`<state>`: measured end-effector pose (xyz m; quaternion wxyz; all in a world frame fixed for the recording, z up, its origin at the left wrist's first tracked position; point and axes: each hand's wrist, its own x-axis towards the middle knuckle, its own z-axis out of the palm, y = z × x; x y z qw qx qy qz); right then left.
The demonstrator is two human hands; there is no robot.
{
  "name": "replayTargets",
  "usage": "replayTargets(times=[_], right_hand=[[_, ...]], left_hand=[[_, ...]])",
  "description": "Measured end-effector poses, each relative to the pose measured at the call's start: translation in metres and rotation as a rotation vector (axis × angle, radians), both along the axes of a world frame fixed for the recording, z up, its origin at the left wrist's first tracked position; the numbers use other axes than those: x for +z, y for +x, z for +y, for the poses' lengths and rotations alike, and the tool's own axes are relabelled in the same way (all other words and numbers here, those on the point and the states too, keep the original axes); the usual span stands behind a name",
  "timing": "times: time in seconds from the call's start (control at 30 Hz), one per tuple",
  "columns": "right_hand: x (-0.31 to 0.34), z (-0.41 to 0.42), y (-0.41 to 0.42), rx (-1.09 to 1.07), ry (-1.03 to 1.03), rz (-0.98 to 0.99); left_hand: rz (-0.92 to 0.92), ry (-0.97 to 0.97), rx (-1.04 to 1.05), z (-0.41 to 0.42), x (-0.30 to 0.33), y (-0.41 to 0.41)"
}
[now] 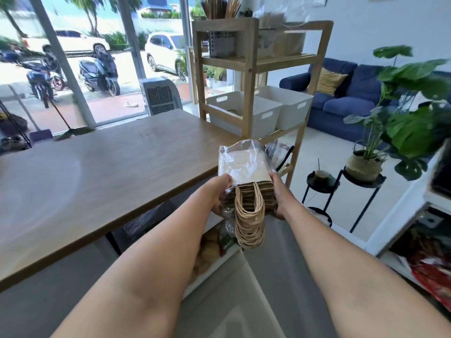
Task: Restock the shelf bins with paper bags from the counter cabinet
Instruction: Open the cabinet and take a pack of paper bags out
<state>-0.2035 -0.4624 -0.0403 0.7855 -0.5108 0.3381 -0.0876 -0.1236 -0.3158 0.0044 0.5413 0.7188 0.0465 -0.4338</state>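
Observation:
A thick stack of brown paper bags (246,170) in a clear plastic wrap is held out in front of me, its twisted paper handles (249,223) hanging down toward me. My left hand (218,193) grips the stack's left side and my right hand (280,193) grips its right side. Straight beyond the stack stands a wooden shelf unit (251,69). Two white bins sit side by side on its middle shelf, the left bin (244,113) and the right bin (285,106). The stack is in the air below and in front of those bins.
A long wooden table (97,172) fills the left. Two black stands with a drink (321,178) and a potted plant (400,113) stand right of the shelf. A blue sofa (346,93) is behind. An open white cabinet (415,240) with red packets is at the right edge.

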Motion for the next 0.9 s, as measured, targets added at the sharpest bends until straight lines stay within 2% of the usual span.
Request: replayTargets(times=[0.23, 0.43, 0.6, 0.83, 0.9], right_hand=[[0.060, -0.007, 0.047, 0.025, -0.063, -0.045], [0.089, -0.022, 0.104, 0.129, -0.082, -0.075], [0.113, -0.040, 0.167, 0.246, -0.217, -0.100], [0.118, -0.030, 0.237, 0.380, -0.249, -0.039], [0.118, -0.024, 0.253, 0.418, -0.181, 0.010]], left_hand=[[-0.107, 0.016, 0.016, -0.009, 0.042, 0.046], [-0.176, -0.006, 0.087, -0.022, 0.072, 0.094], [-0.194, -0.008, 0.220, -0.034, 0.090, 0.134], [-0.191, 0.000, 0.404, -0.021, 0.094, 0.176], [-0.193, 0.009, 0.434, -0.015, 0.092, 0.191]])
